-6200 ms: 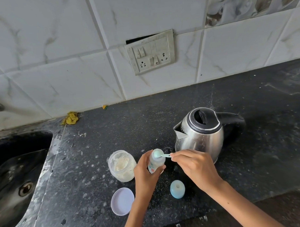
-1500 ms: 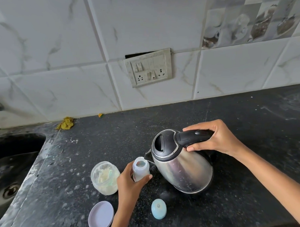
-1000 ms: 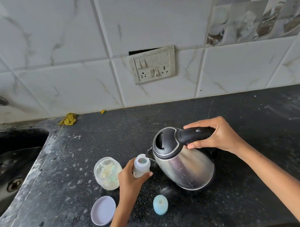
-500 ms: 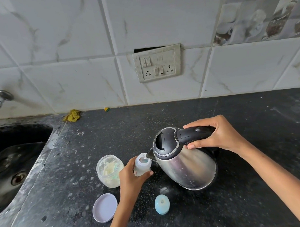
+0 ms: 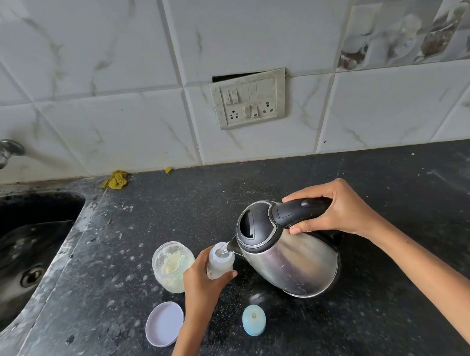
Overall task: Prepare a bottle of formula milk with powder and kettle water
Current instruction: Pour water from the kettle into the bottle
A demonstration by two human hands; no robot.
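Note:
My left hand [image 5: 203, 282] grips a small clear baby bottle [image 5: 219, 263] standing on the black counter [image 5: 393, 318]. My right hand [image 5: 333, 209] holds the black handle of a steel kettle [image 5: 289, 253], which is lifted and tilted left. Its spout sits over the bottle's open mouth and water runs into it. An open glass jar of formula powder [image 5: 173, 265], with a pale scoop inside, stands just left of the bottle. The jar's white lid [image 5: 164, 323] lies in front of it. The bottle's pale blue cap [image 5: 254, 320] stands in front of the kettle.
A dark sink [image 5: 23, 254] takes up the left side, with a tap [image 5: 1, 154] above it. A yellow scrubber [image 5: 115, 180] lies against the tiled wall. A switch and socket plate [image 5: 249, 98] hangs on the wall behind.
The right hand left the scoop in the powder jar, took the kettle by its handle and tilted it. Over the last second the spout has come over the bottle's mouth and water flows.

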